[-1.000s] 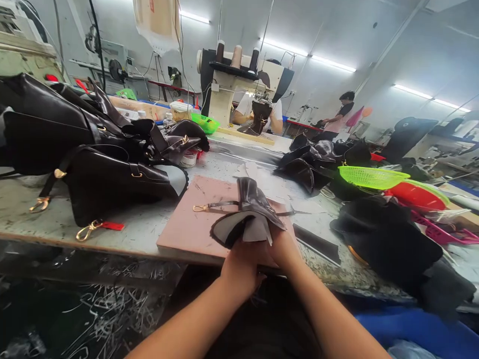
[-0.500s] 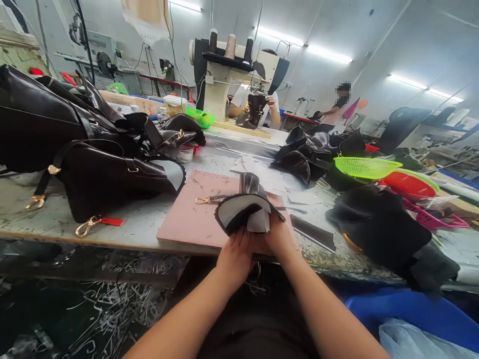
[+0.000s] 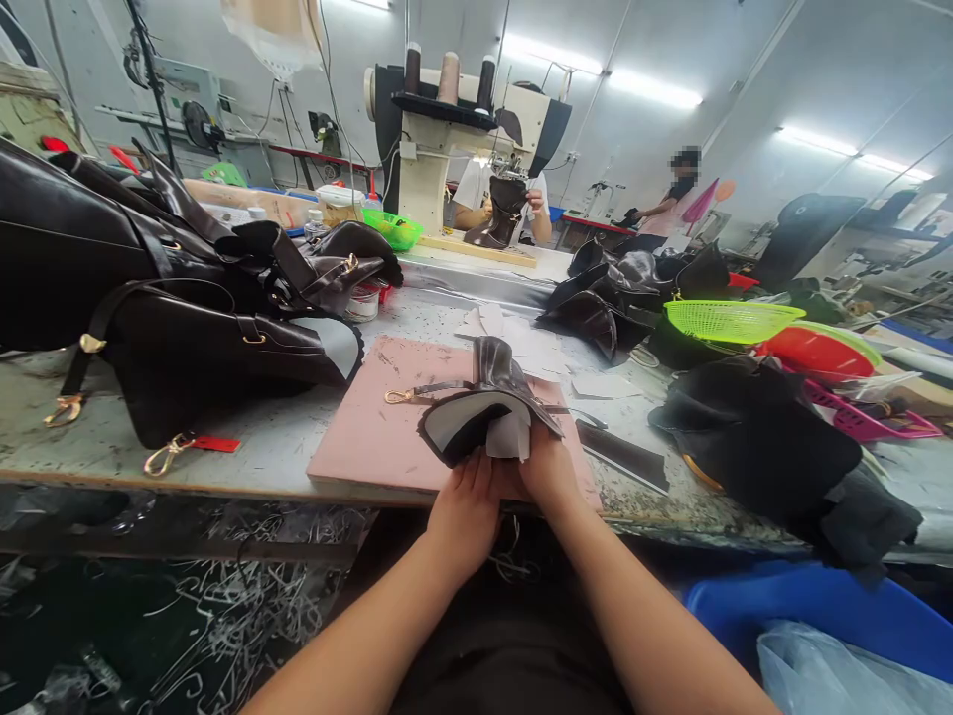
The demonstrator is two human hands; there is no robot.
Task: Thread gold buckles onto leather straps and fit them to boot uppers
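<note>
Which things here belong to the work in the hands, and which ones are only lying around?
In the work:
- left hand and right hand, both gripping the dark leather piece
- its strap with gold clasp
- pink board under it

Lying about:
- finished dark bags
- green basket
- black cloth heap
- sewing machine

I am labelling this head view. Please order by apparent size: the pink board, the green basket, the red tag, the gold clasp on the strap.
1. pink board, largest.
2. green basket, though it lies farther away.
3. red tag and gold clasp: look alike, not ranked.
</note>
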